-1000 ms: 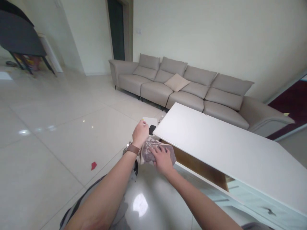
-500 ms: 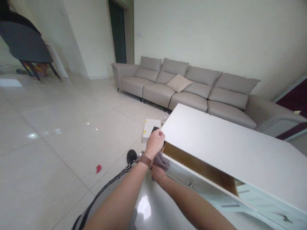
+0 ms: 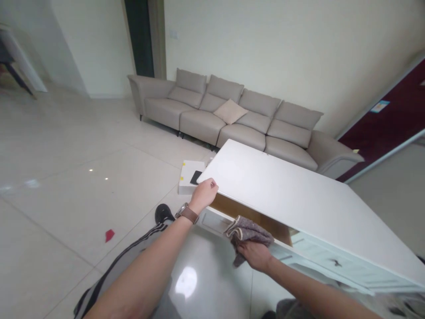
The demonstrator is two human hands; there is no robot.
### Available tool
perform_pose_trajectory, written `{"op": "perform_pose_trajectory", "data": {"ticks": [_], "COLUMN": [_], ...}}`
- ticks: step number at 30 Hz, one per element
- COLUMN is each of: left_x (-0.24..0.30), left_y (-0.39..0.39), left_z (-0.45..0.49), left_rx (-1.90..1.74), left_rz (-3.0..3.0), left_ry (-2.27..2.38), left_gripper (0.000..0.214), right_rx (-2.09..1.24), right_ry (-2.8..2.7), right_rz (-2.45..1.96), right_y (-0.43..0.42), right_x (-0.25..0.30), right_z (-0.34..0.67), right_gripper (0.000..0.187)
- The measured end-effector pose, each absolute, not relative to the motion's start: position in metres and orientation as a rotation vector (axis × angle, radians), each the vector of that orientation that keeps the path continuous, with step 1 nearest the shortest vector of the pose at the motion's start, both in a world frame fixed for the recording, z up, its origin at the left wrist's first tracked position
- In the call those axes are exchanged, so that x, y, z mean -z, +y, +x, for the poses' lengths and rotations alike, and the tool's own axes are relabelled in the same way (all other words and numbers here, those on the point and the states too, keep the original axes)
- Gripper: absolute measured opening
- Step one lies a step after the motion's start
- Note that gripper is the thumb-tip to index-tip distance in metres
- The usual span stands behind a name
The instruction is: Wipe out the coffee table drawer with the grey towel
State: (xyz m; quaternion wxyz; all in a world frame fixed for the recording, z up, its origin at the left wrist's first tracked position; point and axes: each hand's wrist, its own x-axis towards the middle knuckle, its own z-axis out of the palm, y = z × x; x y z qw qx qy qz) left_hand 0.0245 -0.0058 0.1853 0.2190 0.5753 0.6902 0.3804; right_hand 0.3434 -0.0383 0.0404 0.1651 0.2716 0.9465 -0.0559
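Note:
My left hand (image 3: 205, 193) is closed around the near corner of the white tabletop (image 3: 299, 199), which is tilted up like a lid over a wooden cavity. A brown watch sits on that wrist. My right hand (image 3: 255, 255) grips a crumpled grey-brown cloth (image 3: 247, 230) against the front rim of the white cabinet (image 3: 318, 261) just below the raised top.
A long beige sofa (image 3: 232, 119) with a cushion stands behind the table. A white flat box (image 3: 189, 179) with a dark object on it lies on the tiled floor by the table's corner. A red scrap (image 3: 109, 235) lies on the floor at left. My leg and dark shoe (image 3: 162, 213) are below.
My right hand slid the cloth to the right along the cabinet's front rim. My left hand kept hold of the tabletop corner. The view turned slightly right.

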Motion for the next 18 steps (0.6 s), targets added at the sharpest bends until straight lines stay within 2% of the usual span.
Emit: {"op": "perform_pose_trajectory", "data": {"ticks": [5, 12, 16, 18], "left_x": [-0.161, -0.108, -0.093, -0.091], "left_y": [0.003, 0.004, 0.004, 0.006], "left_z": [0.05, 0.07, 0.072, 0.072], "left_rx": [-0.874, -0.211, -0.136, -0.178], "left_rz": [1.779, 2.13, 2.18, 2.253], "left_ry": [1.775, 1.603, 1.632, 1.662], "left_gripper": [0.018, 0.032, 0.028, 0.034], "right_rx": [0.126, 0.15, 0.246, 0.385], "right_ry": [2.67, 2.385, 2.299, 2.359], "right_rz": [0.742, 1.121, 1.263, 1.316], "right_y": [-0.046, -0.059, -0.063, -0.063], "right_x": [-0.072, -0.084, -0.092, -0.099], "right_z": [0.385, 0.446, 0.471, 0.473], "right_gripper": [0.032, 0.029, 0.024, 0.026]}}
